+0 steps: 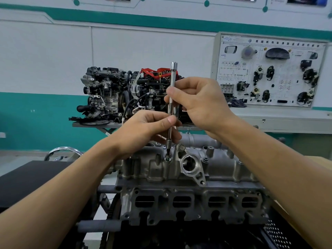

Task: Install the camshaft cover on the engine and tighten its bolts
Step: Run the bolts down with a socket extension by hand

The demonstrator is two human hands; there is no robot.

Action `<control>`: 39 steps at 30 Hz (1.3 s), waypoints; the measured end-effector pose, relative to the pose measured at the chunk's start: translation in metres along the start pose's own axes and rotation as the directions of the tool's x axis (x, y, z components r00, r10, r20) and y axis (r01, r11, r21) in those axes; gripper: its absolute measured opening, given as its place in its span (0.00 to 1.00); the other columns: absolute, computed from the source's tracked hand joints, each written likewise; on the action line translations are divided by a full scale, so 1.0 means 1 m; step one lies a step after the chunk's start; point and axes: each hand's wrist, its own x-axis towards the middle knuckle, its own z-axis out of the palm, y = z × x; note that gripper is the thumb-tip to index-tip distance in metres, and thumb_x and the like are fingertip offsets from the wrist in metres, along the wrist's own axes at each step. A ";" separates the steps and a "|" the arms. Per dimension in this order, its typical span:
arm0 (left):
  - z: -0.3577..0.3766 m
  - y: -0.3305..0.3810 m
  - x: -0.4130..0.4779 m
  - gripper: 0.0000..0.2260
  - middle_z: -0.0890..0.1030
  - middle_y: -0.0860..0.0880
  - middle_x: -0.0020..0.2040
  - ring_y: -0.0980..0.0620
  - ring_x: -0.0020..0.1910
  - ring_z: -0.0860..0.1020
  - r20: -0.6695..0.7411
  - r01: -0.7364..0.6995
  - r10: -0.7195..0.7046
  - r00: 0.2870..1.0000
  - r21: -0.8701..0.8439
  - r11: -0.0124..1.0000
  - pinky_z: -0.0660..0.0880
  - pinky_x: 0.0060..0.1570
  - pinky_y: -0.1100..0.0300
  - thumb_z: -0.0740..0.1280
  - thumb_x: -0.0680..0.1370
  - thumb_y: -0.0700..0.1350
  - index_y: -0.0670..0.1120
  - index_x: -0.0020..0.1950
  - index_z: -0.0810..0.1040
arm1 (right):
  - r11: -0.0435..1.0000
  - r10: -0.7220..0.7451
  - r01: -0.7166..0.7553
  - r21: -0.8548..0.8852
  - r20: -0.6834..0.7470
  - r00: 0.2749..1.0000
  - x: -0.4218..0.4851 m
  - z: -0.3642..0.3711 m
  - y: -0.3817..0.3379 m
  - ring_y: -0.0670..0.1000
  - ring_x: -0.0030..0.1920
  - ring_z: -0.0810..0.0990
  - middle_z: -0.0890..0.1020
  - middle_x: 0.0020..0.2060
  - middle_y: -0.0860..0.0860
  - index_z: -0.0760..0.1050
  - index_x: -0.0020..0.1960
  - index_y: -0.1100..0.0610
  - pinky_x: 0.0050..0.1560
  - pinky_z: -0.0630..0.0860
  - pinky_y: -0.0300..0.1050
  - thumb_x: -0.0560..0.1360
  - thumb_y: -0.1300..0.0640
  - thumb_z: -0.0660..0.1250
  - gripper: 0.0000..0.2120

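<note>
The grey cast camshaft cover [221, 157] lies on top of the engine [194, 205] in front of me. A long chrome extension driver [172, 81] stands upright over the cover, its socket tip on a bolt [168, 157] near the cover's left middle. My right hand [199, 103] grips the driver's knurled upper shaft. Lower down, my left hand [152, 128] pinches the thin shaft between thumb and fingers. Another bolt [188, 129] stands up at the cover's far edge.
A black work surface [36, 178] lies to the left, with a chrome ring [62, 152] behind it. Two display engines [125, 94] sit on a stand at the back. A training board [269, 72] with car parts stands at the right rear.
</note>
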 end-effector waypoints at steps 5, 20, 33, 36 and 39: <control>-0.002 -0.002 -0.001 0.13 0.86 0.42 0.42 0.48 0.41 0.83 -0.079 -0.060 0.062 0.995 0.026 0.998 0.80 0.45 0.55 0.71 0.73 0.49 0.39 0.46 0.83 | 1.000 0.003 -0.002 0.013 -0.069 0.998 0.000 0.001 0.002 0.42 0.34 0.80 0.82 0.32 0.45 0.79 0.42 0.53 0.38 0.77 0.35 0.69 0.51 0.79 0.10; -0.001 -0.004 0.000 0.12 0.86 0.40 0.41 0.49 0.38 0.84 -0.097 -0.072 0.076 0.992 0.038 0.997 0.81 0.41 0.59 0.71 0.73 0.51 0.42 0.44 0.84 | 0.998 0.005 -0.010 -0.059 -0.081 0.997 0.002 0.000 0.001 0.44 0.30 0.76 0.79 0.27 0.45 0.77 0.36 0.53 0.35 0.75 0.39 0.72 0.49 0.76 0.12; -0.001 -0.003 -0.001 0.15 0.86 0.41 0.41 0.47 0.40 0.84 -0.060 -0.083 0.090 0.994 0.105 0.991 0.81 0.43 0.57 0.73 0.73 0.52 0.39 0.42 0.82 | 0.988 -0.032 0.031 -0.150 -0.005 0.999 -0.003 0.000 0.002 0.54 0.30 0.79 0.83 0.35 0.63 0.74 0.35 0.65 0.31 0.76 0.47 0.70 0.47 0.77 0.23; -0.003 -0.003 -0.002 0.15 0.87 0.42 0.44 0.50 0.42 0.85 -0.049 -0.071 0.076 0.996 0.095 0.993 0.81 0.44 0.58 0.68 0.76 0.50 0.38 0.48 0.83 | 0.989 0.047 -0.030 -0.147 0.112 0.993 -0.002 0.000 0.002 0.48 0.36 0.83 0.86 0.39 0.53 0.81 0.39 0.58 0.39 0.75 0.40 0.77 0.46 0.69 0.16; -0.004 -0.003 -0.001 0.14 0.87 0.44 0.46 0.51 0.45 0.85 0.027 -0.027 0.026 0.999 0.062 0.998 0.80 0.44 0.60 0.63 0.79 0.49 0.40 0.52 0.83 | 0.992 0.071 -0.050 -0.114 0.189 0.979 -0.004 -0.005 0.003 0.44 0.40 0.84 0.87 0.42 0.49 0.81 0.43 0.53 0.39 0.75 0.36 0.82 0.52 0.62 0.13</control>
